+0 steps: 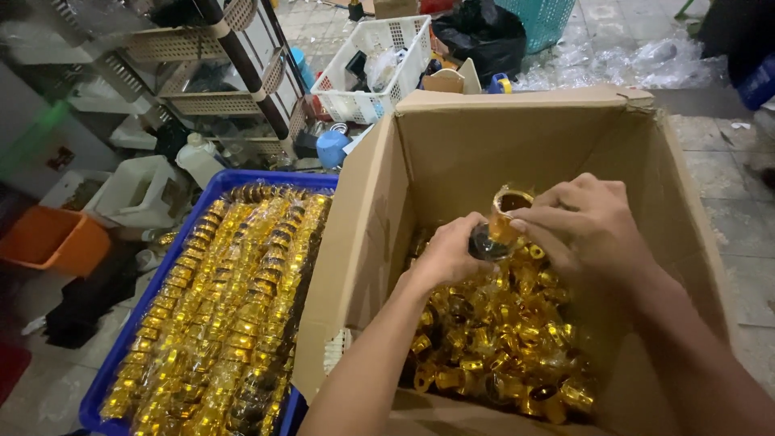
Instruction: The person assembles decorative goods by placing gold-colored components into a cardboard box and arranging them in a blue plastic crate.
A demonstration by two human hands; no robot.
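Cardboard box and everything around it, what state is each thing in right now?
Cardboard box: open, partly filled with loose gold pieces.
Blue tray: packed with rows of gold pieces.
Gold cup: held above the box.
Left hand: gripping the cup's dark base.
Right hand: pinching the cup.

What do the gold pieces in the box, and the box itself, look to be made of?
Gold pieces: likely plastic with shiny metallic gold plating, judging by mirror-like glints; solid metal can't be ruled out. Box: matte brown corrugated cardboard, with creased flaps and frayed edges.

The blue tray (242,179) is cut by the bottom edge; the gold piece (502,222) is partly covered by fingers (557,211).
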